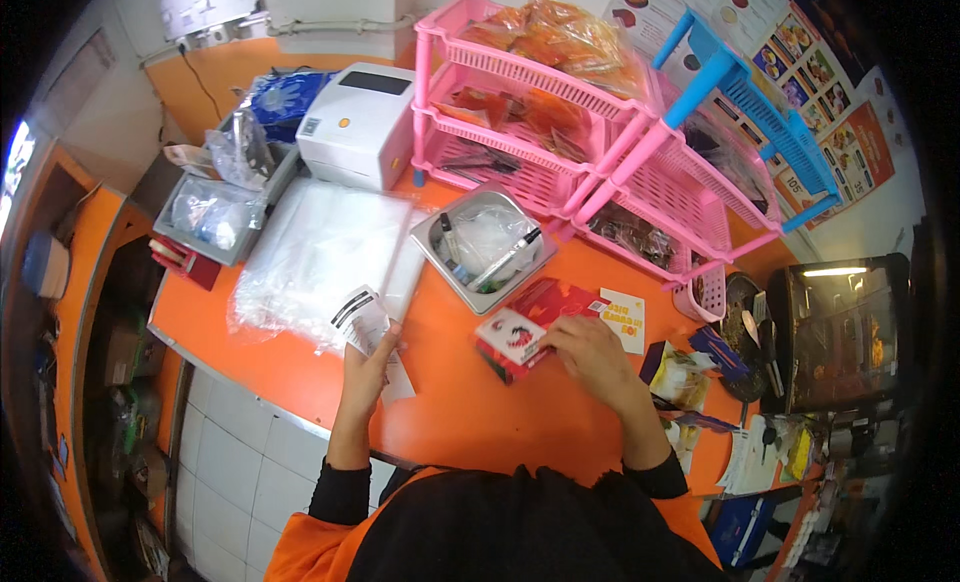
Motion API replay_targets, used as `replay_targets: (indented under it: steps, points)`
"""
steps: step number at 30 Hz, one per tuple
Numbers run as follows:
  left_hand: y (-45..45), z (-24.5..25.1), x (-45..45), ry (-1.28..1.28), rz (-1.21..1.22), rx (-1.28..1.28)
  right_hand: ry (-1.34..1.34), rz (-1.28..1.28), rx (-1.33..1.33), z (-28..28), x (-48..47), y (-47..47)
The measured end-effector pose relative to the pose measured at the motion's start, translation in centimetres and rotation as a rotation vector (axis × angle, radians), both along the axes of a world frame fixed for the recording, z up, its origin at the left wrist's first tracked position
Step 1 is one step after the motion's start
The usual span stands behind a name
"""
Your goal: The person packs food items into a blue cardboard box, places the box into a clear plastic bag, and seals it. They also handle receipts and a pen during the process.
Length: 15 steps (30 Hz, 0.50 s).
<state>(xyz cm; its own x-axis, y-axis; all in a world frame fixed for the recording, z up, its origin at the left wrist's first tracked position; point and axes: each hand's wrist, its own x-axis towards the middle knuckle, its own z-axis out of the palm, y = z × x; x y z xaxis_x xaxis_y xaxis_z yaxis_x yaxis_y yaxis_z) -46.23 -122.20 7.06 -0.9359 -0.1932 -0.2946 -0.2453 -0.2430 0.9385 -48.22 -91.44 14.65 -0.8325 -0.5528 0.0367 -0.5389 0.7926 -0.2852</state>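
Note:
My left hand (369,364) grips a printed paper receipt (361,317) over the orange table, near a stack of clear plastic bags (322,244). A further white slip (398,381) hangs or lies just below that hand. My right hand (589,357) has its fingertips on the edge of a white card with a red and black print (511,337); whether they pinch it is hard to tell. Red printed leaflets (559,298) lie under and behind the card. A white card with yellow lettering (624,323) is beyond my right hand.
A steel container (480,304) with markers stands mid-table. Behind are a white label printer (358,124), pink plastic racks (540,75) holding packets, and a grey bin (214,240). Packets (679,379), a dark pan (742,342) and a glass-fronted appliance (844,334) are at right.

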Motion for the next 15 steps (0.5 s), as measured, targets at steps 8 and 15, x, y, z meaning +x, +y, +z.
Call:
replay_targets:
  steps: [8,15]
  points:
    - [5.5,-1.3,-4.6,0.01,-0.088,0.014,-0.233,0.129,0.021,3.0,-0.8,1.5]
    - [7.8,-1.4,-6.9,0.009,0.008,0.28,-0.265,-0.113,0.287,-0.2,-14.8,3.9]
